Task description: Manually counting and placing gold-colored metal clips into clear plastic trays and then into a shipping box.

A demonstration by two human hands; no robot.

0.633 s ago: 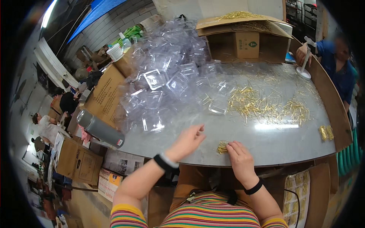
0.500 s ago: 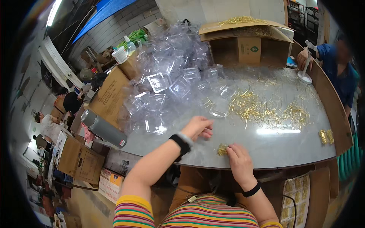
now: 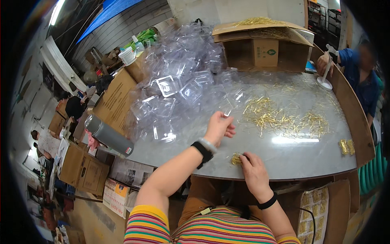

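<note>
My left hand reaches over the middle of the table, its fingers curled at the near edge of a clear plastic box. The thumb and index finger seem to pinch that edge. Close to the table's front edge, my right hand rests with its fingertips closed on a small bundle of gold wire pins. Beyond both hands lies a loose heap of gold wire pins. A large pile of clear plastic boxes covers the table's left and back.
A grey bottle leans at the left edge. An open cardboard box stands at the back, with pins on top. Two pin bundles lie far right. Another person's hand is by a white stand. Packed bundles sit lower right.
My left hand has moved forward and slightly right, meeting a clear plastic box, whose near edge has shifted away from me. My right hand stays at the bundle of pins.
</note>
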